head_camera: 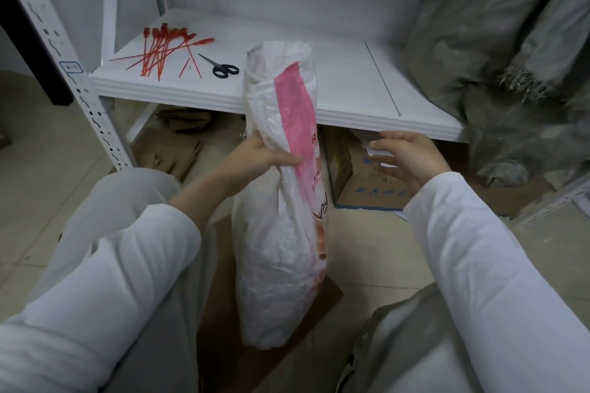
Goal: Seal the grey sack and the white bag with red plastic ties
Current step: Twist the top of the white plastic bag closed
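Note:
A white woven bag (pixel 281 233) with a pink stripe stands upright on the floor between my knees, its neck gathered and reaching above the shelf edge. My left hand (pixel 261 155) grips the bag's neck from the left. My right hand (pixel 412 156) hovers to the right of the bag with relaxed fingers, holding nothing. Several red plastic ties (pixel 162 49) lie in a loose heap on the left of the white shelf (pixel 351 96). The grey sack (pixel 498 51) slumps at the right end of the shelf, against the wall.
Black-handled scissors (pixel 222 67) lie on the shelf just right of the ties. A perforated metal upright (pixel 95 118) stands at the left. Cardboard boxes (pixel 367 182) and flattened cardboard sit under the shelf on the tiled floor.

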A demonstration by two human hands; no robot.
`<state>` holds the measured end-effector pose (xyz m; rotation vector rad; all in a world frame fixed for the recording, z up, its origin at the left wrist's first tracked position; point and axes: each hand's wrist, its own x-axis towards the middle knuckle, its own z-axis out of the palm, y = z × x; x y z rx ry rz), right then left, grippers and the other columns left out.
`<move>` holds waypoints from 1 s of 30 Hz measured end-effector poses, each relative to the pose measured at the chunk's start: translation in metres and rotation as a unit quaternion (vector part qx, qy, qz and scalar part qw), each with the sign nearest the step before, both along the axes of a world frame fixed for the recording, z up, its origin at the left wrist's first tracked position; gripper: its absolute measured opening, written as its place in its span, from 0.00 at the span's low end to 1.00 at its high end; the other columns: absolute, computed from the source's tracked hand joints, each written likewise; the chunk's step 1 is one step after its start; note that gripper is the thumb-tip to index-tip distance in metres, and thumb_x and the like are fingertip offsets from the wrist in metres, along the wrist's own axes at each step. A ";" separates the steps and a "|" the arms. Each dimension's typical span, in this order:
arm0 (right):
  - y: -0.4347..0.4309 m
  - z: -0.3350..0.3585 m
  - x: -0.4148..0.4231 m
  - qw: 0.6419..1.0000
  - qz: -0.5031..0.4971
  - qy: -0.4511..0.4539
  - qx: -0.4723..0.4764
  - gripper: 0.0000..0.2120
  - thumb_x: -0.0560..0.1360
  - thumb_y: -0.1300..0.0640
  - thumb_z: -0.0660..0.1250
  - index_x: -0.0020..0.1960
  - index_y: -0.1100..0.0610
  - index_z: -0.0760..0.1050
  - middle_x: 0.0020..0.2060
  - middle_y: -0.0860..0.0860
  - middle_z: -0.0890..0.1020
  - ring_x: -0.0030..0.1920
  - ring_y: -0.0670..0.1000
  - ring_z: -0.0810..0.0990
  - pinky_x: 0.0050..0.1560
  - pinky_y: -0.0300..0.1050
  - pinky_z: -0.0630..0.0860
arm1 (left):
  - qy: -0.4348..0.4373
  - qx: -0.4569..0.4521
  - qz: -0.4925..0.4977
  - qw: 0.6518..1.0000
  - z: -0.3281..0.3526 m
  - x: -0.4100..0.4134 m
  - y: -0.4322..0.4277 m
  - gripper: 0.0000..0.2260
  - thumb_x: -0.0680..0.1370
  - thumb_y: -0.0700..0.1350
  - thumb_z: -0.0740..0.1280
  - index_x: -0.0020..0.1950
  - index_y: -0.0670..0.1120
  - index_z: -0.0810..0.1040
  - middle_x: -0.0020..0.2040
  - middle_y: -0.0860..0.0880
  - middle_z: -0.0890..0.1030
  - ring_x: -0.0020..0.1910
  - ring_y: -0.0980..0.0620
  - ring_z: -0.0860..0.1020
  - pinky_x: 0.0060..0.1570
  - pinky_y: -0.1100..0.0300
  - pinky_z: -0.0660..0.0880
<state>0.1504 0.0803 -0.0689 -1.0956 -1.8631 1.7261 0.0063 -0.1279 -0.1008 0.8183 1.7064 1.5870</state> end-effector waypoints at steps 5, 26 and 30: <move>0.017 -0.011 -0.004 1.000 -0.007 -0.026 -0.011 0.37 0.70 0.64 0.74 0.75 0.60 0.62 0.59 0.55 0.77 0.57 0.55 0.79 0.53 0.47 0.79 | -0.051 0.056 -0.015 0.997 0.010 -0.008 -0.008 0.23 0.68 0.32 0.69 0.63 0.40 0.77 0.60 0.42 0.80 0.59 0.44 0.79 0.63 0.48 0.74; 0.012 -0.009 -0.016 0.990 -0.097 0.053 0.083 0.15 0.69 0.59 0.76 0.55 0.58 0.80 0.48 0.53 0.85 0.46 0.54 0.84 0.50 0.51 0.81 | 0.006 -0.029 0.244 0.969 -0.011 -0.037 -0.001 0.09 0.73 0.34 0.69 0.49 0.46 0.81 0.48 0.48 0.83 0.48 0.49 0.82 0.51 0.52 0.79; 0.020 -0.018 -0.005 0.986 0.029 -0.089 0.138 0.10 0.70 0.59 0.74 0.51 0.58 0.80 0.47 0.56 0.84 0.49 0.58 0.83 0.50 0.54 0.81 | 0.055 -0.133 0.171 0.975 -0.024 -0.027 0.005 0.21 0.63 0.46 0.74 0.54 0.43 0.82 0.52 0.47 0.83 0.51 0.47 0.81 0.55 0.47 0.79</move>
